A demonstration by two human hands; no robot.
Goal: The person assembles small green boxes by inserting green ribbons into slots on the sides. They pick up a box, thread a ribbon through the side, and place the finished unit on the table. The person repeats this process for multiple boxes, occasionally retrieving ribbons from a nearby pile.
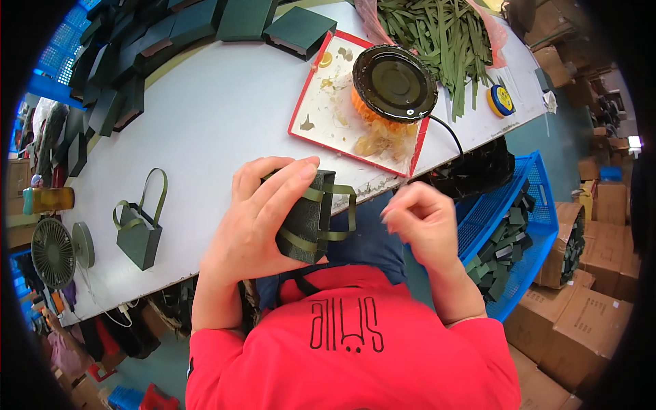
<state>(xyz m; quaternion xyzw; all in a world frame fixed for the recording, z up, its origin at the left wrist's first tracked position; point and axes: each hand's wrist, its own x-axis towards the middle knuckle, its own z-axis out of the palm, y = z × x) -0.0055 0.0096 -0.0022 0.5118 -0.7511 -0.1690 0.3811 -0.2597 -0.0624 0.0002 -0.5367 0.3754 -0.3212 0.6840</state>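
My left hand is wrapped round a small dark green box and holds it above the table's front edge. Olive green ribbon runs across the box and stands out as a loop on its right side. My right hand hovers a little to the right, apart from the box. Its fingers are curled and thumb and forefinger come together; whether anything small is between them I cannot make out. A similar green box with ribbon handles stands on the table to the left.
Behind my hands, a black round-topped device sits on a red-edged tray stained with yellowish residue. Green ribbons are heaped at the back; dark green boxes line the far left. A blue crate with green pieces stands right. Fans stand left.
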